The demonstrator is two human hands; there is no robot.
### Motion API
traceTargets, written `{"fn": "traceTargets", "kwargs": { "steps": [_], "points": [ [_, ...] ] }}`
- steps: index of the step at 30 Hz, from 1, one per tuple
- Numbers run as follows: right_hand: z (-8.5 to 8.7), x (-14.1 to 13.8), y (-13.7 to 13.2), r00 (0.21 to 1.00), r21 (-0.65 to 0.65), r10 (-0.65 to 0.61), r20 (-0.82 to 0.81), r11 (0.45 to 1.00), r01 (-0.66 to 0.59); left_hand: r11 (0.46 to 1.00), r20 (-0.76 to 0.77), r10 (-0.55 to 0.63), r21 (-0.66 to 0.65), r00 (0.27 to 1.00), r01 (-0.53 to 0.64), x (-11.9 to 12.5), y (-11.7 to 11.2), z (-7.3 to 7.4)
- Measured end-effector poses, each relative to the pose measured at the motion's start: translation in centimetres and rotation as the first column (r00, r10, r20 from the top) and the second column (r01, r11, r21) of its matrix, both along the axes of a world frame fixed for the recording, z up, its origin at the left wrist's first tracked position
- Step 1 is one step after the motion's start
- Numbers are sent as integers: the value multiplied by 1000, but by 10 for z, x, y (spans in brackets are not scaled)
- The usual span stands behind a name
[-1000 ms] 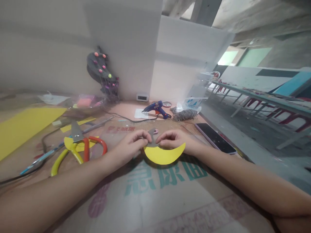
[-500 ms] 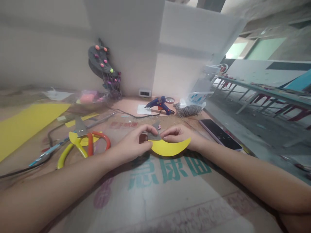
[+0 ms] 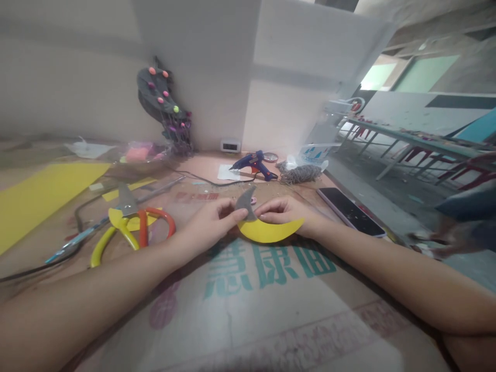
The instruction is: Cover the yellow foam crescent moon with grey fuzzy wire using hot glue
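Observation:
A yellow crescent-shaped cutout (image 3: 269,232) is held between my hands above the table. From its left end rises a pointed grey piece (image 3: 247,204); whether the two are joined I cannot tell. My left hand (image 3: 217,217) pinches the grey piece, its thumb lying on the front near the yellow tip. Behind the crescent's upper edge my right hand (image 3: 289,211) is closed, fingertips at the spot where grey and yellow meet. Scissors (image 3: 132,222) with one yellow and one orange handle lie left of my hands, over yellow scraps.
Behind my hands are a blue glue gun (image 3: 253,164), grey yarn (image 3: 298,173) and a small display (image 3: 230,146). A phone (image 3: 351,211) lies at right, a yellow sheet (image 3: 42,196) at left. A grey crescent decoration (image 3: 155,95) leans on the wall. A person (image 3: 465,217) is at far right.
The grey piece now stands up in full view, and my left thumb has shifted onto it. The yellow crescent has risen slightly. A person has come into view at the right edge.

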State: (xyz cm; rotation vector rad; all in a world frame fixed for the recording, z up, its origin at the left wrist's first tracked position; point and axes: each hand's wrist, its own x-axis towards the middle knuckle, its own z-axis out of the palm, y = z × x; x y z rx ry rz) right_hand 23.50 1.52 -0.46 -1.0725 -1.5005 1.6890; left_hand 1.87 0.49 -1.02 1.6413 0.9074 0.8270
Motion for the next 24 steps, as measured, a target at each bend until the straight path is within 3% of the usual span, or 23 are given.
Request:
{"fn": "traceTargets", "kwargs": {
  "steps": [10, 19, 24],
  "points": [
    [-1, 4, 0, 989, 100, 16, 148, 994, -31, 993, -84, -98, 50, 992, 103, -4, 2, -6],
    [0, 1, 0, 999, 13, 8, 36, 1000, -8, 997, 47, -82, 14, 995, 82, -1, -2, -1],
    [0, 2, 0, 998, 35, -10, 54, 999, 8, 997, -25, -77, -15, 997, 77, -1, -1, 1]
  ]
}}
